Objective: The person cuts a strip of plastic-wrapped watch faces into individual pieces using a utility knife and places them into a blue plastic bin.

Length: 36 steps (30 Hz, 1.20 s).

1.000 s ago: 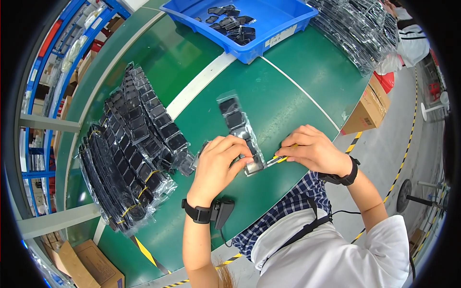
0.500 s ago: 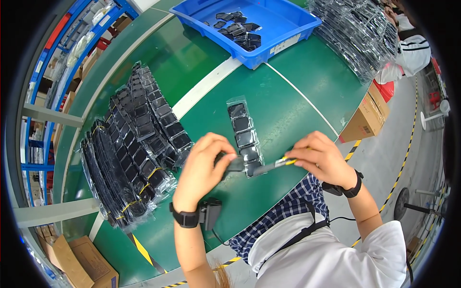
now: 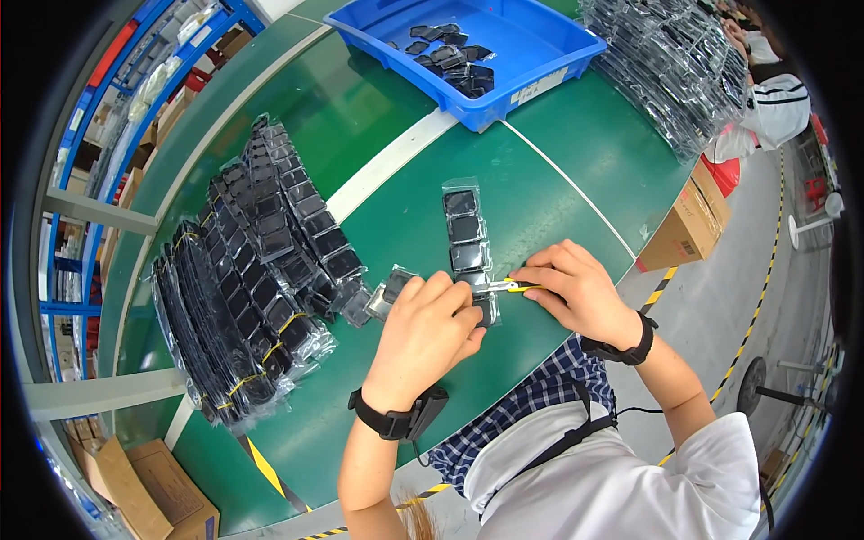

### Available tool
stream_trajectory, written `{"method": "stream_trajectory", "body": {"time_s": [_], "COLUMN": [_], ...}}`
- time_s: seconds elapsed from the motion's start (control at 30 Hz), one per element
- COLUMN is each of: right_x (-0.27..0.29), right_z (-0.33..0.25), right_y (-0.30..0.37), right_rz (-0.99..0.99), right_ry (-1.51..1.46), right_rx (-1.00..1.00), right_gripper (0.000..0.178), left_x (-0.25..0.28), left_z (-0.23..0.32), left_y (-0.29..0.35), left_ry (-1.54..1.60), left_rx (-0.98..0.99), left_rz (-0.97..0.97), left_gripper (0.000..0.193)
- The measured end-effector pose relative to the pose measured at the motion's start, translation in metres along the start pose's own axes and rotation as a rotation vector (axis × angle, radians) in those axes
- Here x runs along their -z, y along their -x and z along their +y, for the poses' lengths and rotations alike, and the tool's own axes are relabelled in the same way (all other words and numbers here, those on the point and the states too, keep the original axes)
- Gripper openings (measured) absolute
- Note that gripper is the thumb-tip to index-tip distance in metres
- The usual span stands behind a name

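A strip of clear plastic pockets with flat black pieces (image 3: 467, 229) lies on the green table in front of me. Over its near end, the fingers of my left hand (image 3: 430, 335) are curled and closed on the strip's edge; the exact grip is partly hidden. My right hand (image 3: 576, 292) pinches a slim yellow-and-silver utility knife (image 3: 508, 287), its metal end lying across the strip close to my left fingertips. A separate bagged black piece (image 3: 396, 283) rests just beyond my left knuckles.
Many similar bagged strips (image 3: 261, 270) are heaped at the left, some bundled with yellow bands. A blue bin (image 3: 468, 110) holding several loose black pieces stands at the far side. More strips (image 3: 666, 72) pile up at far right, above a cardboard box (image 3: 688, 220).
My left hand has moved right onto the strip, and a separate piece now lies to its left. The knife has shifted left and up across the strip, which has turned slightly.
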State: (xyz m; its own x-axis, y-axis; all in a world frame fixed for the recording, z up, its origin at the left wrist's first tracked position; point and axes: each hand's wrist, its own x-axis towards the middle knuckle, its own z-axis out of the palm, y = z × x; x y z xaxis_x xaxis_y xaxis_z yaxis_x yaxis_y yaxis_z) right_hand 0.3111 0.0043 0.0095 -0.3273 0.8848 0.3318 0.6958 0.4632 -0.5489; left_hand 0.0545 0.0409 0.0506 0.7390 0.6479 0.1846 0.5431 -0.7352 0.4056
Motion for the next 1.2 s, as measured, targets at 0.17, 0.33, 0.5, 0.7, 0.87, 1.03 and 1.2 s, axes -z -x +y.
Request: {"method": "stream_trajectory", "body": {"time_s": [0.17,0.33,0.5,0.7,0.87,1.03,1.2], "right_x": [0.003,0.005,0.006,0.007,0.006,0.008,0.016], "right_z": [0.001,0.002,0.005,0.008,0.014,0.016,0.024], "right_y": [0.002,0.002,-0.001,-0.01,-0.017,-0.02,-0.016], "right_rz": [-0.048,-0.082,-0.105,-0.149,-0.164,-0.19,-0.214], "right_ry": [-0.016,-0.025,-0.068,-0.08,-0.058,-0.069,-0.059], "right_rx": [0.057,0.078,0.098,0.135,0.178,0.209,0.238], "right_gripper": [0.033,0.033,0.033,0.033,0.032,0.032,0.032], "left_x": [-0.002,-0.014,-0.021,-0.027,-0.029,-0.03,-0.032], "left_z": [-0.009,-0.016,-0.025,-0.028,-0.03,-0.033,-0.031], "left_y": [-0.003,-0.007,-0.005,-0.006,-0.006,-0.005,-0.004], "left_ry": [0.071,0.127,0.121,0.182,0.208,0.223,0.227], "left_rx": [0.037,0.116,0.118,0.13,0.133,0.134,0.131], "left_rz": [0.085,0.16,0.139,0.176,0.179,0.184,0.175], "left_gripper": [0.014,0.013,0.013,0.01,0.01,0.01,0.009]}}
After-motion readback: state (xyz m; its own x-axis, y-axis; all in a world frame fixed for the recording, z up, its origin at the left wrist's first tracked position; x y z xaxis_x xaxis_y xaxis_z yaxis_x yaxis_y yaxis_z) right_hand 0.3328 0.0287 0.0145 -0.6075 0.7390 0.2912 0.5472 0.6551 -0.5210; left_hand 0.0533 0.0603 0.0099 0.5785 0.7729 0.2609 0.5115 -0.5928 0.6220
